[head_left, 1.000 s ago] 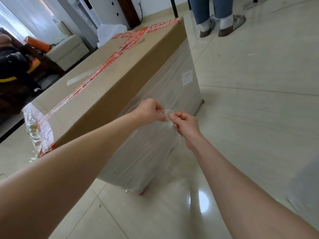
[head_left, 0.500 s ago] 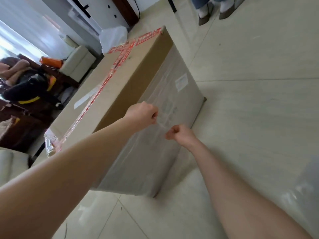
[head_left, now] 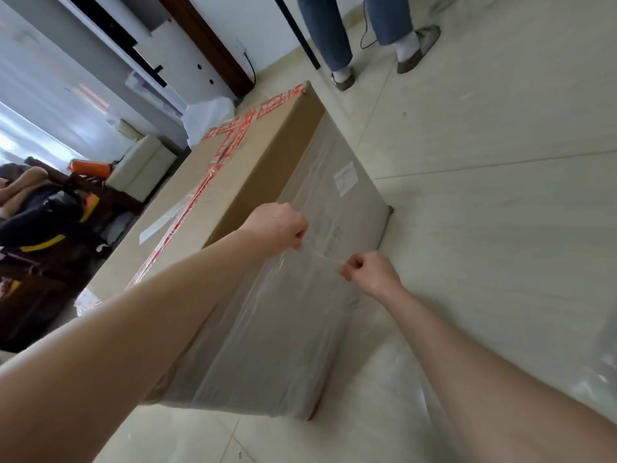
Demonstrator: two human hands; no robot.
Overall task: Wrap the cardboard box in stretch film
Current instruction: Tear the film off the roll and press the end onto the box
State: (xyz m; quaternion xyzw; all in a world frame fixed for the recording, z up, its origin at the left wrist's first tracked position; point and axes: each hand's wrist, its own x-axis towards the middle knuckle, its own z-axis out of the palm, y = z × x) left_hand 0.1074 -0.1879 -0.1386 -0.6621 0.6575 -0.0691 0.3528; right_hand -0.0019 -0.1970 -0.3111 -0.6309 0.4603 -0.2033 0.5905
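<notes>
Floor: one pale tiled floor (head_left: 500,228) is carrying everything; loose clear film is lying on it at the right edge.
Cardboard box: one long brown cardboard box (head_left: 187,208) is standing on the floor, running away from the camera, with its top face bare.
Stretch film: one sheet of stretch film (head_left: 267,329) is clinging to the box's near right side face and wrapping round the lower near corner. It is looking cloudy and wrinkled, and it is gathering into a thin strand near the upper edge.
Bystander: one bystander (head_left: 327,35) in blue trousers is standing beyond the far end of the box, showing two slippered feet.
Red tape: two bands of red tape (head_left: 233,142) with white print are crossing near the far end of the top face.
Hands: two. The left hand (head_left: 277,225) is curling into a fist and pinching the film strand at the box's top edge. The right hand (head_left: 372,269), also fisted, is pinching the same strand just beside the side face and pulling it taut.
Label: one white label (head_left: 345,178) is showing through the film on the side face.
</notes>
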